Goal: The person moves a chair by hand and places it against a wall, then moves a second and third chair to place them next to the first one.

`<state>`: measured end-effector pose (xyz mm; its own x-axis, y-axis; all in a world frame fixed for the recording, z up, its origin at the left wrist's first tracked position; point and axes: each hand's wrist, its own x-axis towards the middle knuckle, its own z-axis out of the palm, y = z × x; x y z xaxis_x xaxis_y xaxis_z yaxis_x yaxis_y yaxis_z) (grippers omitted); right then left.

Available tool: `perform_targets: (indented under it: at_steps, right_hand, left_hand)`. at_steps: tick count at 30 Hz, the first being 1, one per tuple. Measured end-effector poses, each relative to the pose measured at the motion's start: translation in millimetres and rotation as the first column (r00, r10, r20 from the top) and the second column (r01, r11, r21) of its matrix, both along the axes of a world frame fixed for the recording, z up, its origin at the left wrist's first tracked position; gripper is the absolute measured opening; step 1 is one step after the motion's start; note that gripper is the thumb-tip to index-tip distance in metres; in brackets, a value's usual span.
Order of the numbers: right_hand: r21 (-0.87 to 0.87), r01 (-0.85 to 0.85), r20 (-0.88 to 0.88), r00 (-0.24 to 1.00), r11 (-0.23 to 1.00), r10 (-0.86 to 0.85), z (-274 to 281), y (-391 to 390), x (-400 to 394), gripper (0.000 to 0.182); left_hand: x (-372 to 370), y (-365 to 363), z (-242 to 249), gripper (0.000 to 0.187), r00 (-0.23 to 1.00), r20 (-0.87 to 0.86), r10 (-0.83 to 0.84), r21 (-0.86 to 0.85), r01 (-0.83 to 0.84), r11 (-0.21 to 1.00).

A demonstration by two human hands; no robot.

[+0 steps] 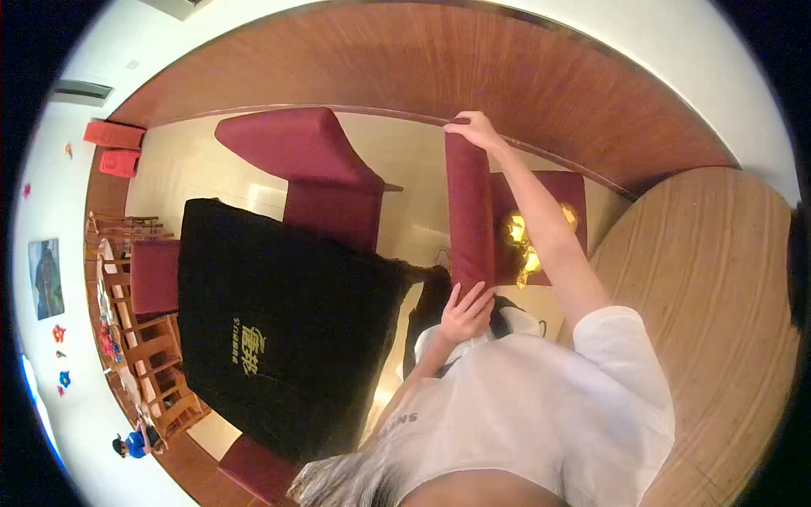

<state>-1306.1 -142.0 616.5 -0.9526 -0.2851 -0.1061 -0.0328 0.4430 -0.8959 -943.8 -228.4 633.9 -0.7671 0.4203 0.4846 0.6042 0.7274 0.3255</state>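
Both my hands are on the upholstered back of a dark red chair. My right hand is closed over the far end of the backrest, its fingers curled round the corner. At the near end, close to my body, my left hand grips the other corner with its fingers laid over the edge. On the chair's seat, partly behind my right forearm, lie shiny gold foil pieces. I cannot make out exactly what they are.
A table under a black cloth with gold lettering stands to the left. Another red chair is pushed against it. A round wooden tabletop is at right. Wooden chairs, red boxes and a person in blue are farther left.
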Motion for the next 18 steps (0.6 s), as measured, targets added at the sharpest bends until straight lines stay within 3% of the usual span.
perform_targets:
  at_steps: [3, 4, 7, 9, 11, 13, 15, 17, 18]
  right_hand:
    - [0.045, 0.065, -0.133, 0.989, 0.997, -0.059, -2.2, 4.4, -0.7, 0.035]
    - [0.042, 0.093, -0.052, 0.995, 0.995, -0.091, -0.3, 9.2, -1.6, 0.035]
    - [0.047, 0.146, -0.021, 0.989, 0.988, -0.145, 9.8, 46.5, -3.6, 0.038]
    - [0.017, 0.166, -0.023, 0.986, 0.986, -0.166, 6.4, 74.6, -4.5, 0.043]
    - [0.013, 0.292, -0.109, 0.951, 0.956, -0.289, 1.9, 96.6, -2.3, 0.047]
    - [0.026, 0.318, -0.072, 0.946, 0.948, -0.315, -0.1, 117.7, 0.7, 0.048]
    - [0.010, 0.404, -0.068, 0.913, 0.915, -0.403, 35.3, 128.6, 13.7, 0.048]
    - [-0.052, 0.459, 0.079, 0.887, 0.887, -0.454, 17.1, 163.7, -4.2, 0.047]
    - [0.007, 0.525, -0.206, 0.834, 0.851, -0.512, -14.2, 183.6, -13.8, 0.043]
  left_hand:
    - [-7.3, -7.9, -0.2, 0.025, 0.999, -0.011, -0.050, -0.012, 0.050, 0.999]
    - [-11.2, -10.3, 0.4, 0.025, 0.999, -0.009, -0.047, -0.009, 0.047, 0.999]
    - [-26.2, -9.9, 0.6, 0.024, 0.991, -0.003, -0.133, -0.007, 0.133, 0.991]
    - [-35.5, -7.4, 1.0, 0.023, 0.982, 0.034, -0.186, 0.004, 0.186, 0.983]
    - [-41.4, -6.3, 1.4, 0.024, 0.979, 0.017, -0.205, 0.004, 0.205, 0.979]
    - [-45.7, -9.2, 2.9, 0.025, 0.973, 0.051, -0.226, 0.000, 0.227, 0.974]
    - [-62.0, -10.9, 9.9, 0.027, 0.964, 0.068, -0.255, -0.009, 0.256, 0.967]
    - [-86.4, -9.4, 14.0, 0.031, 0.940, 0.102, -0.326, 0.008, 0.327, 0.945]
    - [-97.2, -8.8, 16.7, 0.031, 0.938, 0.100, -0.331, 0.006, 0.332, 0.943]
